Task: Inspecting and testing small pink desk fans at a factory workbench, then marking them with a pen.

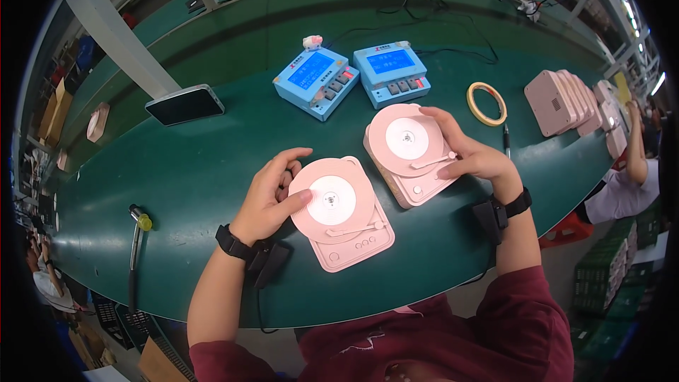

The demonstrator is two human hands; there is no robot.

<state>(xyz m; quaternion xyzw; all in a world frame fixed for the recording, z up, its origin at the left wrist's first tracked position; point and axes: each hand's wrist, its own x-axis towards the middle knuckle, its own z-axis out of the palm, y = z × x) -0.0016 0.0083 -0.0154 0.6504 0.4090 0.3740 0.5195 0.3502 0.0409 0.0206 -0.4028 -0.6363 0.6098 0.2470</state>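
Note:
Two pink mini record players are in front of me, each with a round pink platter, a white centre label and a small tonearm. On the left one (353, 246), my left hand (272, 194) has its thumb over the platter's edge, its other fingers curled at the far left side and partly hidden. The right one (408, 187) is slightly farther away and tilted, showing its side wall. My right hand (475, 154) grips it by its right side, thumb near the tonearm base and fingers at the far edge of the platter.
Two blue boxes with screens and buttons, a left one (317, 83) and a right one (391, 74), stand beyond. A phone (185, 105) leans at the left, above a small hammer (134, 255). At right are a tape roll (469, 102), a pen (507, 140) and several pink casings (554, 104). Another person (626, 187) sits far right.

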